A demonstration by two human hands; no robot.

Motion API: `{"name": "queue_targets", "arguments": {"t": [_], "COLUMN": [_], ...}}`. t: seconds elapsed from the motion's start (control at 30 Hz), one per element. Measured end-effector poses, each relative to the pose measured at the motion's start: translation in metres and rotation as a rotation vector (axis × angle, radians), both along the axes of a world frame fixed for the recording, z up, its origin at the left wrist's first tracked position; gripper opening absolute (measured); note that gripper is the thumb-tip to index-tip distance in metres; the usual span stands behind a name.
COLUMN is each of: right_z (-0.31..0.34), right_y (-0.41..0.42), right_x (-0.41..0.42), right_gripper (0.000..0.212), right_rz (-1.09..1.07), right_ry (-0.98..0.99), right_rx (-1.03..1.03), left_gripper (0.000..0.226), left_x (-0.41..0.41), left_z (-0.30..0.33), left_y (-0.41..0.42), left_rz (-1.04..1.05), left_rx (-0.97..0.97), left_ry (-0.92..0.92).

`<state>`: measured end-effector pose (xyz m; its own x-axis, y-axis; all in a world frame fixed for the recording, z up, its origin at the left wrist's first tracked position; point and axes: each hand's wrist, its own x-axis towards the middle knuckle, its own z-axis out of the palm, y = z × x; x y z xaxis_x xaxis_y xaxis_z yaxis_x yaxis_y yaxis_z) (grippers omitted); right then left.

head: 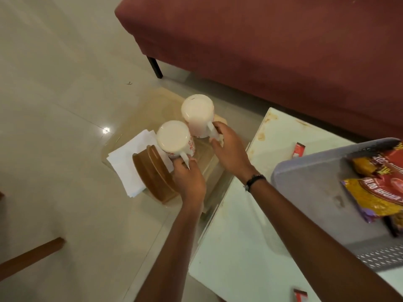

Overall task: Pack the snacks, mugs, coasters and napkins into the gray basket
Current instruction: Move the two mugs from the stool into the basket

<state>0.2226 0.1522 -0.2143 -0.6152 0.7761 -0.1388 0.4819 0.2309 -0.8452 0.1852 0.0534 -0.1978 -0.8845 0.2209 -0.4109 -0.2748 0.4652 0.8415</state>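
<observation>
Two white ceramic mugs stand upside down on the low glass table, near its far corner. The left hand (188,178) grips the near mug (174,139) by its handle; the right hand (229,149) closes on the far mug's (197,115) handle. Glazed ceramic is stiff, slippery and breakable, so the handles are likely the safest hold.

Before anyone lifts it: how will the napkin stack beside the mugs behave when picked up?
The napkin stack looks thin and loose, so it will probably flop and fan apart. The brown coaster holder overlaps its edge, so pulling may drag sheets unevenly.
</observation>
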Motion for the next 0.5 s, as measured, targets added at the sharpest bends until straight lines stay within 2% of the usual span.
{"name": "queue_targets", "arguments": {"t": [0.07,0.2,0.27,0.37,0.5], "right_z": [-0.007,-0.013,-0.013,-0.008,0.017], "right_y": [0.009,0.018,0.015,0.005,-0.011], "right_x": [-0.009,-0.007,-0.005,0.003,0.037], "right_gripper": [0.034,0.018,0.017,0.012,0.009], "right_rz": [-0.005,0.043,0.022,-0.057,-0.252], "right_ry": [-0.015,-0.004,0.036,0.09,0.171], "right_rx": [-0.072,-0.013,-0.024,-0.06,-0.068], "left_gripper": [0.027,0.024,0.017,0.014,0.017], "left_x": [-0.006,-0.008,-0.009,-0.007,0.006], "left_z": [-0.003,0.001,0.003,0.009,0.03], "left_y": [0.001,0.002,0.003,0.004,0.002], "left_rz": [-0.008,-0.043,-0.036,-0.059,-0.261], "left_rx": [-0.004,-0.014,-0.012,-0.015,-0.008], "left_ry": [-0.007,0.064,0.088,0.102,0.197]}}
